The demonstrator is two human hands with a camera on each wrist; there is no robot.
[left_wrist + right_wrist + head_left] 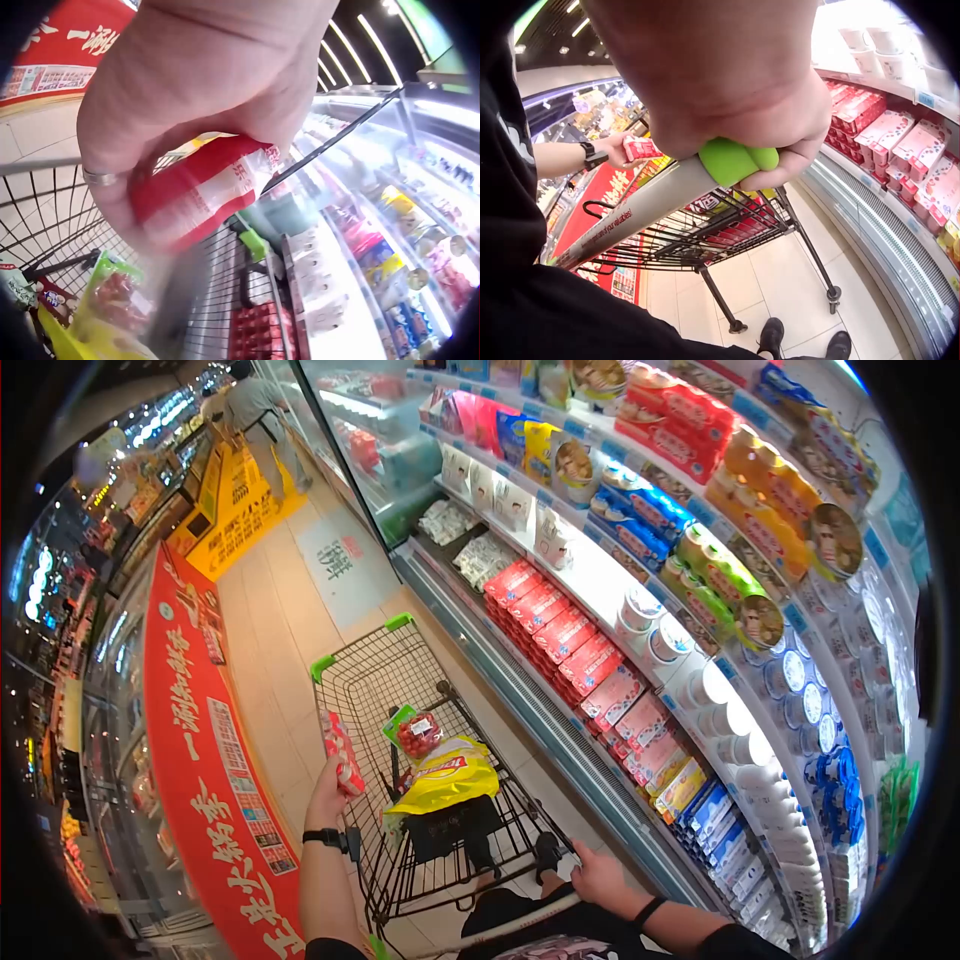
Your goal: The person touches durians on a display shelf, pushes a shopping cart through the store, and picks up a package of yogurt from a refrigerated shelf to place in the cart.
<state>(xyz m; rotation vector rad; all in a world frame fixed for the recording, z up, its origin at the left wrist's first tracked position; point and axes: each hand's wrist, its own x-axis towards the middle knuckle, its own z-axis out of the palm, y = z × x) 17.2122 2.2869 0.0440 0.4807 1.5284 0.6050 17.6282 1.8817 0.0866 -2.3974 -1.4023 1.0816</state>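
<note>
The left hand [328, 800] grips a red and white package [342, 752] over the left side of a wire shopping cart [375, 660]. In the left wrist view its fingers curl round the red package [206, 191]. At the cart's handle, the right hand [602, 882] holds the right end; in the right wrist view that hand [742, 112] wraps the green end cap [739, 161] of the grey bar [641, 206]. Inside the cart lie a yellow bag [447, 775] and a pack of red fruit [418, 732].
A refrigerated shelf with red cartons [575, 650], white cups [715, 705] and coloured packs runs along the right. On the left stands a counter with a red banner [190, 740]. Farther up the aisle are a yellow sign [240, 510] and a person [255, 405].
</note>
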